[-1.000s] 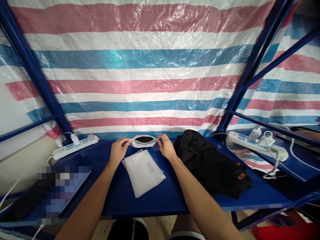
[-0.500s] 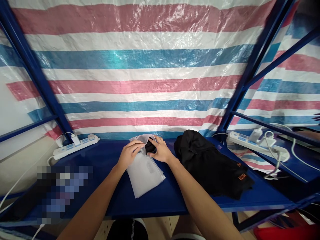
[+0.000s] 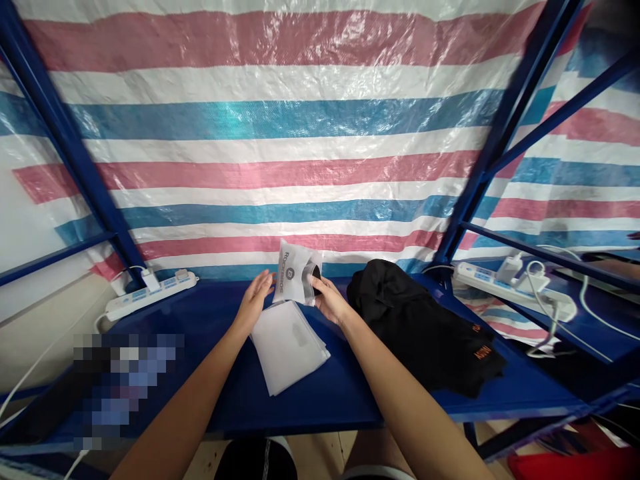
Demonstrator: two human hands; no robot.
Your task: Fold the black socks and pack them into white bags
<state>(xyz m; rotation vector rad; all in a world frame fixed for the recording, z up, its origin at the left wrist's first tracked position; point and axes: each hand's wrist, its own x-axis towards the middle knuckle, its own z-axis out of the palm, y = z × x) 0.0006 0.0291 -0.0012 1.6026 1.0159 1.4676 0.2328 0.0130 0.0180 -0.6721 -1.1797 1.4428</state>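
A small white printed plastic bag with something black inside stands upright above the blue table. My right hand pinches its right edge. My left hand is beside the bag's left edge with the fingers stretched out, touching or almost touching it. Under both hands lies a stack of flat white bags.
A heap of black cloth with orange print lies to the right of the hands. White power strips lie at the back left and on the right with cables. Blue frame posts and a striped tarp close the back.
The bag was held flat and stretched between both hands, then pressed down on the stack. Now it is lifted upright, held by the right hand, and the left hand's fingers have opened.
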